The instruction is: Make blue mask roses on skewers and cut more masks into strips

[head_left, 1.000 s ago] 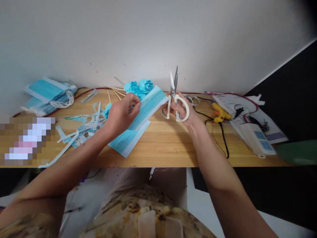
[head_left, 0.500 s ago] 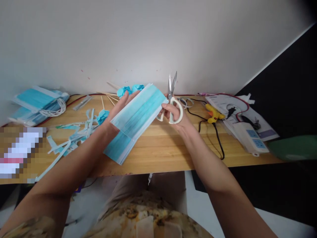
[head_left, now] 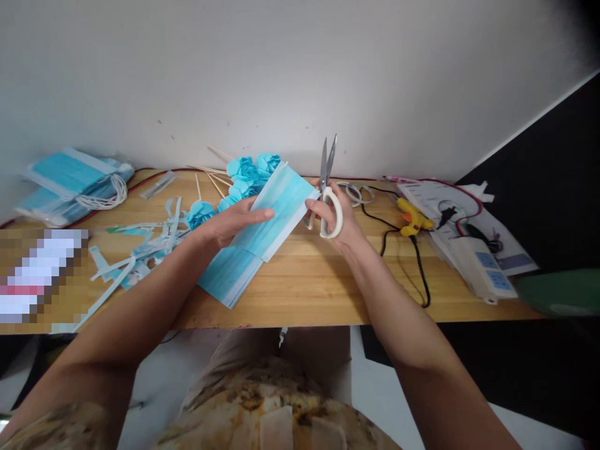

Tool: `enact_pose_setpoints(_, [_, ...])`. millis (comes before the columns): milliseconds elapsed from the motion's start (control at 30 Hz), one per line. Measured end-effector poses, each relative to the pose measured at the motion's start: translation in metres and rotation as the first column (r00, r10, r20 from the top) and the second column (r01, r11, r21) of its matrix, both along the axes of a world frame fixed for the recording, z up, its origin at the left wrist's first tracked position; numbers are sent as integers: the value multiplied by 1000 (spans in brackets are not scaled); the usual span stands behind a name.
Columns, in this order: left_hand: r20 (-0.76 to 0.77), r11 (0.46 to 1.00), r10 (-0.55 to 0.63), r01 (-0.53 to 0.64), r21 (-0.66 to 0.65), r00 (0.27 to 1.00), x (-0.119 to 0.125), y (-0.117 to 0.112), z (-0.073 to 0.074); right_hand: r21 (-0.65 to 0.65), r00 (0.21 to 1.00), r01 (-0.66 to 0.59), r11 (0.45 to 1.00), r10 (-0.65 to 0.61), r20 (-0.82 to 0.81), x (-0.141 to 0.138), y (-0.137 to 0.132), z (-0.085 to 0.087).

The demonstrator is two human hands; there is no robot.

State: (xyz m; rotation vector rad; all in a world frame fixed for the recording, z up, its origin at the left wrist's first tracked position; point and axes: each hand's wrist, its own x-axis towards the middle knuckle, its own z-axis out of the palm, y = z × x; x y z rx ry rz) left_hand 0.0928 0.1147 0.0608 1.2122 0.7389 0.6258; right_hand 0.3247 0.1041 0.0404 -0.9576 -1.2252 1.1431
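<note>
My left hand [head_left: 229,224] holds a light blue face mask [head_left: 280,206] by its near edge, fingers stretched over it, above the wooden table [head_left: 309,275]. My right hand [head_left: 334,215] grips white-handled scissors [head_left: 325,187] with the blades pointing up and slightly apart, and its fingertips pinch the mask's right corner. Another blue mask [head_left: 229,275] lies flat on the table under the held one. Blue flowers made of mask fabric [head_left: 250,172] sit behind, near the wall.
Cut mask strips and scraps [head_left: 140,244] litter the table's left part. A stack of masks [head_left: 70,184] lies far left. Thin wooden sticks [head_left: 210,178] rest by the wall. A yellow glue gun [head_left: 415,217], black cable, power strip [head_left: 482,265] and papers are to the right.
The held mask has come down from a raised, tilted position toward the table. My left hand turned from under the mask to lie over its near edge. The scissors stayed upright.
</note>
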Motion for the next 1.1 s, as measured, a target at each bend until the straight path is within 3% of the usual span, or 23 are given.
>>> enact_pose_setpoints(133, [-116, 996, 80, -74, 58, 990, 10, -4, -1, 17, 999, -35, 999, 35, 14, -3, -1, -1])
enact_pose_setpoints(333, [-124, 962, 227, -203, 181, 966, 14, -3, -7, -9, 1000, -7, 1000, 7, -3, -2, -3, 1])
enact_pose_setpoints(533, [-100, 955, 235, -210, 210, 967, 13, -2, -7, -15, 997, 37, 999, -38, -64, -1, -2, 6])
enact_pose_setpoints(1100, [-71, 945, 263, -242, 220, 962, 14, -1, -11, 36, 1000, 10, 999, -11, 17, -2, -3, 3])
